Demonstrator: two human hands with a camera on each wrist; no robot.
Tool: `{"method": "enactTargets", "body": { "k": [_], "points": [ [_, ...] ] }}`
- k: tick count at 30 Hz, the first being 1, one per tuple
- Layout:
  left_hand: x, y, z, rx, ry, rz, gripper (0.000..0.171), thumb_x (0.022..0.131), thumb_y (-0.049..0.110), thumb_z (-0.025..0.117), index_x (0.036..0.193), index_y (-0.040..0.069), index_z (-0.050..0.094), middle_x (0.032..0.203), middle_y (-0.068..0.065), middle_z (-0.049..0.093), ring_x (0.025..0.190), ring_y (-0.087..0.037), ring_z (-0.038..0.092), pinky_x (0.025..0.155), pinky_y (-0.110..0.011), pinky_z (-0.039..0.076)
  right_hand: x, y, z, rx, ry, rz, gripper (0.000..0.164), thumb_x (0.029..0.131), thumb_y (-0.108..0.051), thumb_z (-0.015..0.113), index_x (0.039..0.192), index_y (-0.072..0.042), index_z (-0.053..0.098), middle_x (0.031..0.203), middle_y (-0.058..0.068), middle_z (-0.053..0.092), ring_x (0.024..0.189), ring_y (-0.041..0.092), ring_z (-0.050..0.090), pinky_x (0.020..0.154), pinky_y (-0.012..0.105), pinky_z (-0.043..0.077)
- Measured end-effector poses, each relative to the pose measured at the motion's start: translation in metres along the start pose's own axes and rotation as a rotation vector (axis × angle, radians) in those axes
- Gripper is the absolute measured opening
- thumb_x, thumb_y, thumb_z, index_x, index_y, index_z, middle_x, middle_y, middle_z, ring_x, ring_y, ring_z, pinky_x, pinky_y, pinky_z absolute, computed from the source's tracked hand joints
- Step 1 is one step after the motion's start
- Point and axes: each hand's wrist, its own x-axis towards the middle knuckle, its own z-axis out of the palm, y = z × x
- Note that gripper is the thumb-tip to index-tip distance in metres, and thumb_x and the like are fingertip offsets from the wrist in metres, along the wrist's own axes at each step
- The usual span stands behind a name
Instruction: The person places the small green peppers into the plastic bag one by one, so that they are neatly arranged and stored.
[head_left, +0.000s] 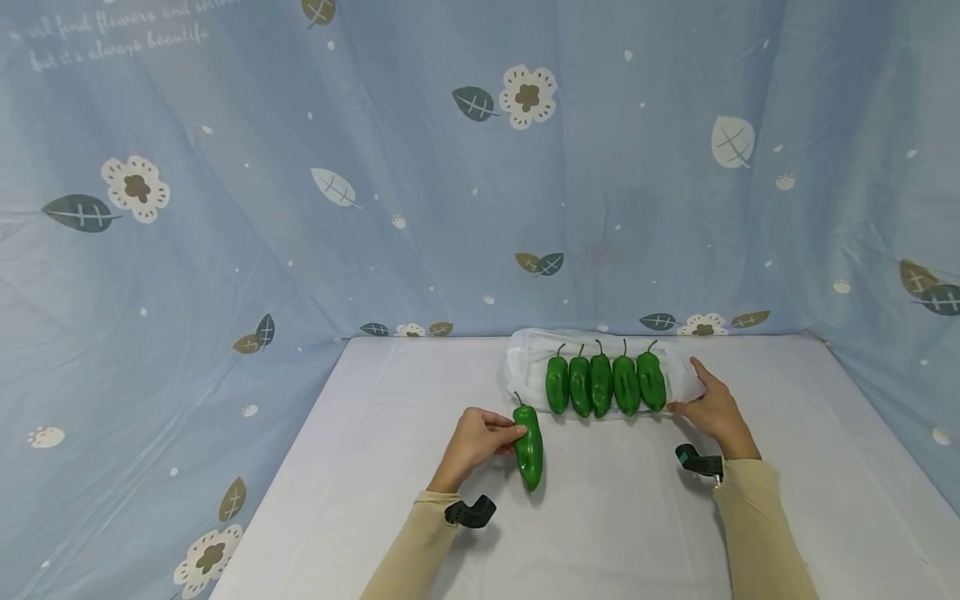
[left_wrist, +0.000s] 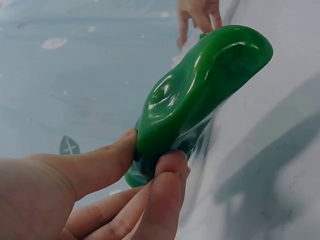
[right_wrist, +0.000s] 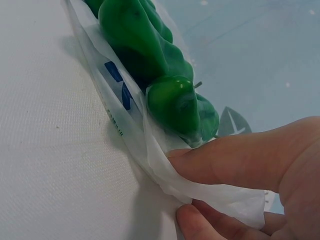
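My left hand [head_left: 480, 442] pinches a glossy green chili pepper [head_left: 529, 450] between thumb and fingers, its stem pointing up and away. In the left wrist view the pepper [left_wrist: 200, 85] hangs above the table, its tip toward the upper right. At the right end of a white plastic bag [head_left: 534, 367], my right hand [head_left: 712, 412] grips the bag's edge. The right wrist view has the thumb on top of the bag film [right_wrist: 172, 175] and fingertips below it. Several more green peppers [head_left: 602, 385] lie side by side on the bag, stems to the back.
A white cloth [head_left: 600, 533] covers the table. Behind and at the left hangs a blue curtain [head_left: 450, 183] with flower and leaf prints, meeting the table's back edge just beyond the bag. Black wrist mounts [head_left: 471, 512] sit on both forearms.
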Motion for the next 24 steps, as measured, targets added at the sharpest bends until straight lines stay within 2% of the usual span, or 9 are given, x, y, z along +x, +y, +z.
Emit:
{"method": "enactTargets", "body": {
  "k": [13, 24],
  "points": [
    [0.010, 0.015, -0.004, -0.007, -0.006, 0.047, 0.031, 0.091, 0.022, 0.082, 0.106, -0.005, 0.078, 0.091, -0.017, 0.080, 0.068, -0.015, 0.076, 0.069, -0.037, 0.066, 0.002, 0.003, 0.001, 0.009, 0.006, -0.018, 0.109, 0.085, -0.011, 0.077, 0.164, 0.002, 0.002, 0.160, 0.045, 0.017, 0.144, 0.068, 0.024, 0.113, 0.079, 0.030],
    [0.021, 0.024, -0.008, -0.032, 0.002, 0.049, 0.032, 0.091, 0.023, 0.081, 0.109, -0.003, 0.078, 0.094, -0.017, 0.080, 0.069, -0.015, 0.075, 0.075, -0.043, 0.067, 0.002, 0.002, 0.001, 0.001, 0.005, -0.005, 0.108, 0.086, -0.012, 0.076, 0.164, 0.002, 0.002, 0.160, 0.046, 0.018, 0.143, 0.068, 0.026, 0.114, 0.078, 0.030]
  ]
}}
